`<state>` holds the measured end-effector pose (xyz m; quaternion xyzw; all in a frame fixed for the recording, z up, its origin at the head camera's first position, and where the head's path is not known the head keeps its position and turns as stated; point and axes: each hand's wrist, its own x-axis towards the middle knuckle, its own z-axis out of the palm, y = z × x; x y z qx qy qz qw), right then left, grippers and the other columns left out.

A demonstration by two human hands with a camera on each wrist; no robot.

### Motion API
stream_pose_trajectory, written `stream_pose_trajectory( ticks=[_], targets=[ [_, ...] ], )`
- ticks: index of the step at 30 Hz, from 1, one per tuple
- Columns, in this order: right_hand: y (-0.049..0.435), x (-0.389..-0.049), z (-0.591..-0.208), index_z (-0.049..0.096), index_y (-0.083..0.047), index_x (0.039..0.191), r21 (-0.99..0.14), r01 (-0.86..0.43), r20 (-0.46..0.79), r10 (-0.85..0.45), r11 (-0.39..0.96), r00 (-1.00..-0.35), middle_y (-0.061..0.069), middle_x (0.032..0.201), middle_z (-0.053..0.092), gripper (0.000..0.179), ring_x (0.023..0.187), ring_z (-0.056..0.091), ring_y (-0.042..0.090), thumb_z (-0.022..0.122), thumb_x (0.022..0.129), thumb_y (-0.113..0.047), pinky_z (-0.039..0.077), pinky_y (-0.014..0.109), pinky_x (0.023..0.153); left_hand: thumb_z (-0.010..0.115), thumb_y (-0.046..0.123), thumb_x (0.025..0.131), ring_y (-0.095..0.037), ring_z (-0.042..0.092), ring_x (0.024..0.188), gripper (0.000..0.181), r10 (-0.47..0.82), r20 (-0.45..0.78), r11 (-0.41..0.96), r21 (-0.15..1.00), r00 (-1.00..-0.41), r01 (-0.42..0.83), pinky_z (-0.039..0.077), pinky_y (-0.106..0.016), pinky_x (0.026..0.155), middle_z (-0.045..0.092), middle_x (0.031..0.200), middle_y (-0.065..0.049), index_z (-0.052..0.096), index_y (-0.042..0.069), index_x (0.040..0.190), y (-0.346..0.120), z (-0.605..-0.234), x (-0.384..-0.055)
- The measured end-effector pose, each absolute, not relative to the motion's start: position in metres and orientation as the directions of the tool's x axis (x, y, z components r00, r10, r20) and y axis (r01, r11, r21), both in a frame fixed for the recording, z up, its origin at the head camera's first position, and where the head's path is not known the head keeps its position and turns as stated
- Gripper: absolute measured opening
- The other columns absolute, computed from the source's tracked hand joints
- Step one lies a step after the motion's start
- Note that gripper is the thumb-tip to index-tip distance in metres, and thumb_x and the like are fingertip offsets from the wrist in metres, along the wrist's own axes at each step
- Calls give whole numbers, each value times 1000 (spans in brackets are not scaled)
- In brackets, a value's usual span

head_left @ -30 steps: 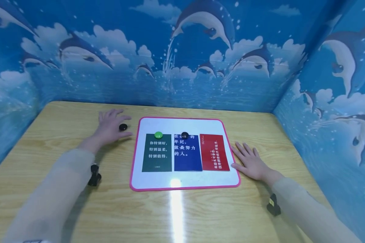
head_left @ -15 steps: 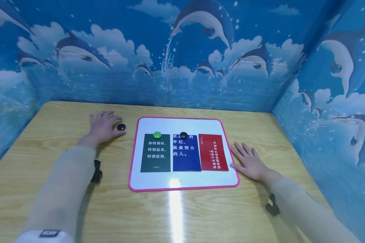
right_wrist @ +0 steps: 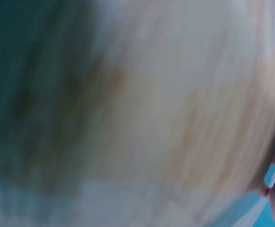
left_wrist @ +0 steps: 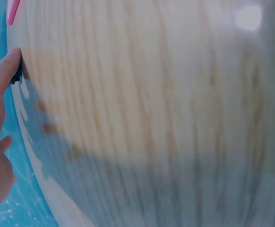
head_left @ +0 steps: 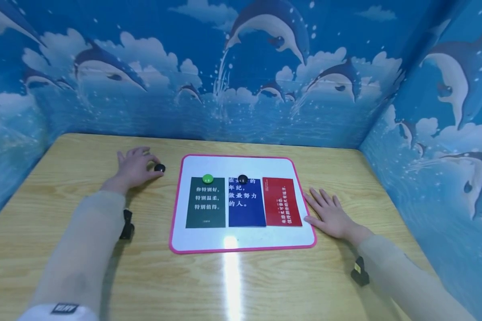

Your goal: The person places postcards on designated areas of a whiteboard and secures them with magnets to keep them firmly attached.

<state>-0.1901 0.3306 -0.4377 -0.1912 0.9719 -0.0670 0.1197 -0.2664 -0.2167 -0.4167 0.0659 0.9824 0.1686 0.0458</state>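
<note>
On the wooden table, left of the whiteboard, my left hand (head_left: 135,167) pinches a black round magnet (head_left: 159,167) between thumb and index finger. In the left wrist view the magnet (left_wrist: 17,74) shows as a dark edge beside the thumb. The pink-edged whiteboard (head_left: 241,238) bears a dark green card (head_left: 206,214), a blue card (head_left: 247,216) and a red card (head_left: 277,200). A green magnet (head_left: 207,179) sits on the green card's top edge, another black magnet (head_left: 243,179) on the blue card's. My right hand (head_left: 332,217) lies flat with spread fingers, touching the board's right edge.
A wall covering with dolphins (head_left: 265,26) closes off the table's back and right side. Bare wooden tabletop (head_left: 152,276) stretches in front of the board. A black device (head_left: 360,271) hangs at the right wrist, another (head_left: 127,225) at the left.
My left hand has drawn slightly left, and its thumb and index finger have closed on the black magnet beside the board. The right hand, cards and other magnets stay put.
</note>
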Motion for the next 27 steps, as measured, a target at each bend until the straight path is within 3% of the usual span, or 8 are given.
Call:
stream_pose_trajectory(
  ticks=[14,27],
  targets=[
    [330,-188,-437,17,-17,151,-185,-355,-207,-389,916,-898,16,157,11,77,142,5,45,48,90,-53,5,70,108,67,31,84,-58,12,133,40,165,-70,928,349,-984,131,-9,-76,100,20,148,-30,61,6,115,-227,-413,-264],
    [328,-188,-436,19,-17,150,-205,-352,-191,-390,913,-901,16,157,13,78,141,6,45,48,89,-55,5,70,107,69,28,84,-52,12,136,38,151,-45,929,349,-988,126,-11,-73,104,21,150,-26,63,8,115,-212,-400,-270]
  ],
)
